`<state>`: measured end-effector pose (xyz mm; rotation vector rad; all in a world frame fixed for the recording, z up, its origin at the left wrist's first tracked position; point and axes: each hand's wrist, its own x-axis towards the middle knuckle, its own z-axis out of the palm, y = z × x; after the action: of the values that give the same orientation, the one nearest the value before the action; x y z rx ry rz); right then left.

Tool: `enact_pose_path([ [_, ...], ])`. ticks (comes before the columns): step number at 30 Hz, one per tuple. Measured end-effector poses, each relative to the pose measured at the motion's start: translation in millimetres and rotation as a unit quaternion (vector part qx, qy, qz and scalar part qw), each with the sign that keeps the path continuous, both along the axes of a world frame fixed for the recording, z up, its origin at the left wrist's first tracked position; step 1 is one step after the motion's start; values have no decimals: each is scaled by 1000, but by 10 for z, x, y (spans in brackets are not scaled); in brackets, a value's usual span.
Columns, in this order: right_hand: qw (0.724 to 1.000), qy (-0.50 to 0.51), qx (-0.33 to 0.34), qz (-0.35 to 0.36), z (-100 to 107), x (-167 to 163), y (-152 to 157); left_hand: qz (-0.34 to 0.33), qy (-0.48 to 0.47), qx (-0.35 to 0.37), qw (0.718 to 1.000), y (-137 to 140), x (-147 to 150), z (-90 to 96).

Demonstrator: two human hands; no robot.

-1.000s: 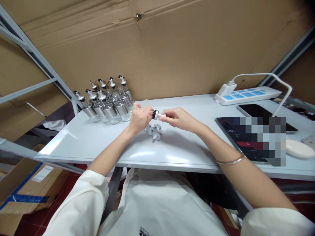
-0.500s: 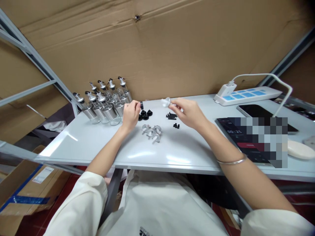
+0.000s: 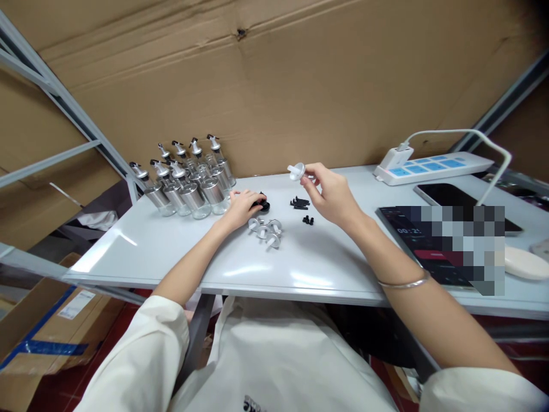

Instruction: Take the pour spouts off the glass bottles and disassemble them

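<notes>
My left hand is low over the small group of black stoppers, its fingers stretched across them and partly covering them. Whether its fingertips grip one is hidden. Raised above the table, my right hand pinches a silver pourer top between thumb and fingers, its pale stem pointing left. Several similar silver pourer tops lie loose just in front of my left hand. Below my right hand are small black strips and tiny black plugs.
Several glass bottles with steel sleeves, some topped with pourers, stand at the left back. On the right are a white power strip with a plugged-in charger and cable, two phones, and a cream oval object. Cardboard walls the back.
My left hand has come down and to the right from beside the bottles onto the black stoppers. My right hand still holds the pourer top, which has turned and shifted slightly right.
</notes>
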<state>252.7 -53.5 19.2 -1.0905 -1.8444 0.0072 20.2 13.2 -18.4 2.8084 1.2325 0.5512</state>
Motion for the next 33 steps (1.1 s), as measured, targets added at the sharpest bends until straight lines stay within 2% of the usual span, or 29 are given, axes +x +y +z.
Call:
enact_pose_path([
  [4,1000,-11,-13,-1,-3,-2,2,1,6,20,1000,11,4,-47],
  [9,998,-37,51,11,-20,-2,24,13,26,28,999,37,12,-108],
  [12,999,-17,36,29,-20,-9,17,16,15,29,999,37,13,-88],
  [14,999,11,15,43,-3,-19,1,22,-27,24,999,17,18,-40],
  [17,994,66,-51,70,28,-34,-19,-5,-142,-30,989,-53,49,51],
  [20,971,100,-179,124,35,-28,-20,-58,-223,-142,963,-160,107,112],
  [23,938,80,-290,174,38,9,-20,-72,-222,-256,938,-259,161,129],
  [26,897,18,-373,239,56,56,-36,-83,-204,-352,910,-310,184,127],
  [29,853,-60,-427,294,56,83,-50,-88,-201,-395,892,-313,179,122],
  [33,839,-125,-440,295,4,64,-46,-89,-192,-415,885,-296,172,123],
])
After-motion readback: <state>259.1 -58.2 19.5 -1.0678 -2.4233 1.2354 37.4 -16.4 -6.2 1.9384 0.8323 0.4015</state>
